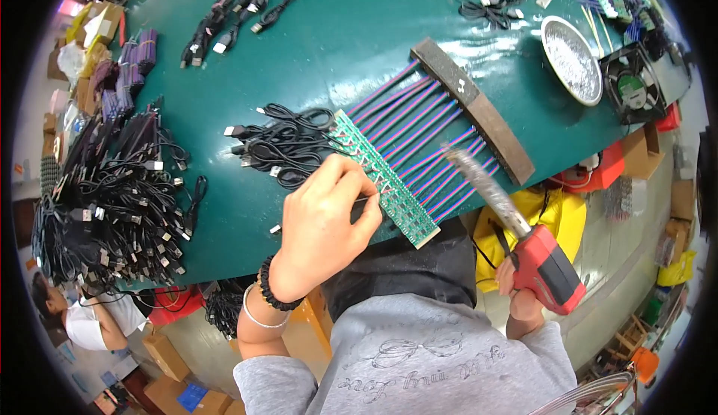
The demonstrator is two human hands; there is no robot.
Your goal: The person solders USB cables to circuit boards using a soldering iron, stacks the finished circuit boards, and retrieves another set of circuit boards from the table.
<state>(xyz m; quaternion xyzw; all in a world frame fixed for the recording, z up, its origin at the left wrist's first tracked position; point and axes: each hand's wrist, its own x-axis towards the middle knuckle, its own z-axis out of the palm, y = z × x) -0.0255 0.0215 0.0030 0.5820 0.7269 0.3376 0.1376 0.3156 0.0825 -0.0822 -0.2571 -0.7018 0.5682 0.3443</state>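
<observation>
The green worktop (336, 56) spreads out under my camera, heaped black cables (112, 198) at nine o'clock. The green circuit-board strip (389, 183) lies at centre. My left hand (325, 213) bends over it, grip narrow; I cannot tell whether it pinches anything. At four o'clock my right hand's (523, 304) grip holds a red-and-black soldering gun (550, 267).

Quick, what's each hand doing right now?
Left hand: curled at the green circuit board; whether it grips anything cannot be told.
Right hand: closed, holding the red-and-black tool.
</observation>
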